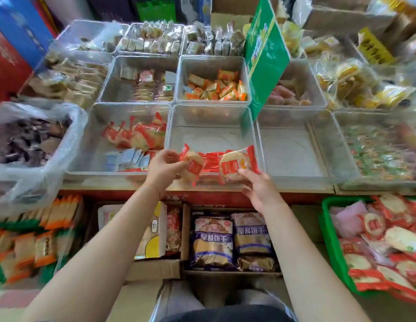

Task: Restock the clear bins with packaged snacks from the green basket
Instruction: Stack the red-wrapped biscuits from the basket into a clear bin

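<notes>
At the centre of the frame, 2 round rice-cracker packets in clear wrap with red ends were held over the front edge of the clear plastic bin (214,126) in the middle of the front row. The left hand (164,167) pinched the left packet (190,167) between thumb and fingertips; the right hand (260,189) gripped the right packet (236,166) from below with its fingers curled around the lower edge. A few red packets (210,161) already lay along the bin's near wall, and most of its floor was bare. The green plastic basket (330,238), at the lower right of the frame, was heaped with more of the same red-and-white packets.

The likely slip from here was a packet tipping off the near rim and falling into the open cardboard boxes (230,270) of blue biscuit bags below the tabletop edge, since both were held right at the rim rather than well inside. A pinch by the slick wrap could also let go early.

The neighbouring bin to the left (118,140) held similar red-wrapped crackers and pale blue sachets, so a careless drop could mix stock. A tall green sign card (265,56) leaned over the bin's upper right corner, narrowing the reach there. The bin to the right (293,145) looked empty.
</notes>
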`<state>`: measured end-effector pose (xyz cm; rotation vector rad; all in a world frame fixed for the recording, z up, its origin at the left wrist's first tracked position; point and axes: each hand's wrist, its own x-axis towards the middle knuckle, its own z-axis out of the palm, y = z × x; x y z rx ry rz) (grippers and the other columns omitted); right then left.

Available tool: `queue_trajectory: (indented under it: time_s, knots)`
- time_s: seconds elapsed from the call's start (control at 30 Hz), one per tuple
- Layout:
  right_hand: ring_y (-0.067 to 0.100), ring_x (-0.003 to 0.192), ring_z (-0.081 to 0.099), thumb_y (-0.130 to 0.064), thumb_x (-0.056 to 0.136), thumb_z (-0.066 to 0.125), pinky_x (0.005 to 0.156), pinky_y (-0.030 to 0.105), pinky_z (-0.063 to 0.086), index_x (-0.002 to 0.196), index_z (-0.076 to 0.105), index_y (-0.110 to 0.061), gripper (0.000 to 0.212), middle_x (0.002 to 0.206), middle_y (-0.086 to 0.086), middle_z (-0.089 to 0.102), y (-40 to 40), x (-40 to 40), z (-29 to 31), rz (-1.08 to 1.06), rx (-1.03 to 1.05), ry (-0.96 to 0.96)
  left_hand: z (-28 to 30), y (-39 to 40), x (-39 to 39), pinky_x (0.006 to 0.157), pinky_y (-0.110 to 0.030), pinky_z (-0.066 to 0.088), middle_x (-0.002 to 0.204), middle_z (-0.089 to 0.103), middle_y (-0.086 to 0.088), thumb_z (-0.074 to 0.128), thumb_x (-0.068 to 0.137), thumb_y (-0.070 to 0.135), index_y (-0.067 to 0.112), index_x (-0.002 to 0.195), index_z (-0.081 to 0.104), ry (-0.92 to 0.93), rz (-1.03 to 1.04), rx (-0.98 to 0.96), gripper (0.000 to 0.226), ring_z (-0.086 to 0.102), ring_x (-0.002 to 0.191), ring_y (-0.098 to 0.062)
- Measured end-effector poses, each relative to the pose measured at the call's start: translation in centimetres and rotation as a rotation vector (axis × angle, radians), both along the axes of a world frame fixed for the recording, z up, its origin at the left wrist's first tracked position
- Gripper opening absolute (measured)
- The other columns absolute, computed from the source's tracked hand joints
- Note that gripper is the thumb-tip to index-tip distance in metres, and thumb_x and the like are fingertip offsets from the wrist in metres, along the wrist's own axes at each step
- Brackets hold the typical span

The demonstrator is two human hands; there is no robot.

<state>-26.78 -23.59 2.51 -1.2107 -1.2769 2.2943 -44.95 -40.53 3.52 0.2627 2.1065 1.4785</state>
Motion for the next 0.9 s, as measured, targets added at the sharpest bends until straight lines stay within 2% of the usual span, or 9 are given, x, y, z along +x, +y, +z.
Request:
queue_trajectory:
  time_s: [0.1, 0.17, 0.27, 0.37, 0.47, 0.57, 0.67, 0.8, 0.9]
  knots:
    - [0.020, 0.091, 0.071, -0.008, 0.091, 0.066, 0.077, 0.033, 0.053, 0.123, 0.058, -0.011, 0.033, 0.104, 0.007, 0.073, -0.4, -1.7, 0.5, 0.008, 0.065, -0.042, -0.8, 1.3, -3.3, 0.073, -0.040, 0.059, 0.084, 0.062, 0.001, 0.077, 0.081, 0.022, 0.018, 0.100, 0.058, 0.172, 0.001, -0.050, 0.027, 0.063, 0.077, -0.020]
    - [0.024, 0.098, 0.070, -0.009, 0.091, 0.066, 0.085, 0.038, 0.053, 0.125, 0.058, -0.012, 0.035, 0.107, 0.007, 0.073, -0.1, -2.9, 0.6, 0.021, 0.113, -0.073, -1.5, 2.7, -4.7, 0.078, -0.034, 0.051, 0.087, 0.059, 0.002, 0.074, 0.083, 0.027, 0.017, 0.105, 0.065, 0.420, -0.119, -0.182, 0.026, 0.058, 0.083, -0.020]
    - [0.026, 0.108, 0.068, -0.011, 0.093, 0.065, 0.100, 0.046, 0.050, 0.120, 0.061, -0.015, 0.028, 0.110, 0.008, 0.074, 0.7, -4.4, 0.5, 0.021, 0.160, -0.118, -3.0, 4.8, -6.6, 0.079, -0.035, 0.048, 0.100, 0.060, -0.010, 0.067, 0.086, 0.014, 0.014, 0.105, 0.072, 0.644, -0.292, -0.273, 0.020, 0.058, 0.096, -0.030]
    - [0.026, 0.108, 0.068, -0.015, 0.096, 0.062, 0.098, 0.047, 0.053, 0.120, 0.061, -0.012, 0.024, 0.111, 0.010, 0.073, 1.7, -5.9, -0.2, 0.015, 0.174, -0.148, -4.9, 6.9, -8.9, 0.074, -0.038, 0.051, 0.098, 0.061, -0.012, 0.057, 0.083, 0.002, 0.017, 0.105, 0.074, 0.816, -0.405, -0.341, 0.031, 0.060, 0.091, -0.035]
    - [0.023, 0.107, 0.068, -0.020, 0.098, 0.060, 0.094, 0.047, 0.055, 0.121, 0.060, -0.013, 0.024, 0.114, 0.008, 0.071, 2.4, -7.3, -1.2, 0.052, 0.187, -0.177, -6.6, 8.6, -11.6, 0.085, -0.038, 0.038, 0.099, 0.064, -0.007, 0.053, 0.084, 0.005, 0.020, 0.110, 0.070, 1.000, -0.576, -0.576, 0.034, 0.062, 0.091, -0.032]
    - [0.022, 0.109, 0.067, -0.022, 0.096, 0.063, 0.094, 0.047, 0.055, 0.120, 0.060, -0.015, 0.025, 0.114, 0.006, 0.071, 3.2, -8.5, -2.7, 0.083, 0.205, -0.203, -8.7, 8.8, -12.8, 0.108, -0.042, 0.024, 0.078, 0.063, -0.001, 0.050, 0.091, 0.012, 0.017, 0.098, 0.058, 1.008, -0.661, -0.766, 0.012, 0.067, 0.079, -0.028]
    - [0.021, 0.106, 0.069, -0.023, 0.095, 0.064, 0.094, 0.046, 0.056, 0.119, 0.062, -0.017, 0.025, 0.111, 0.005, 0.072, 4.1, -10.0, -3.6, 0.090, 0.224, -0.220, -10.0, 8.8, -13.2, 0.120, -0.049, 0.003, 0.061, 0.054, 0.001, 0.043, 0.084, 0.000, 0.017, 0.090, 0.055, 1.036, -0.723, -0.886, 0.022, 0.067, 0.070, -0.027]
    - [0.015, 0.100, 0.068, -0.022, 0.097, 0.061, 0.086, 0.036, 0.058, 0.115, 0.060, -0.023, 0.018, 0.107, -0.001, 0.070, 5.2, -13.8, -3.9, 0.155, 0.453, -0.319, -9.8, 8.8, -13.4, 0.115, -0.051, -0.018, 0.077, 0.069, 0.001, 0.048, 0.087, 0.020, 0.024, 0.095, 0.067, 0.978, -0.816, -0.862, 0.021, 0.067, 0.092, -0.025]
    - [0.016, 0.098, 0.062, -0.017, 0.096, 0.061, 0.085, 0.033, 0.053, 0.114, 0.059, -0.024, 0.020, 0.105, -0.004, 0.066, 6.1, -17.9, -4.6, 0.239, 0.759, -0.375, -10.4, 7.3, -12.5, 0.119, -0.054, -0.008, 0.118, 0.066, -0.002, 0.050, 0.087, 0.031, 0.021, 0.123, 0.060, 0.952, -0.780, -0.748, 0.039, 0.047, 0.130, -0.025]
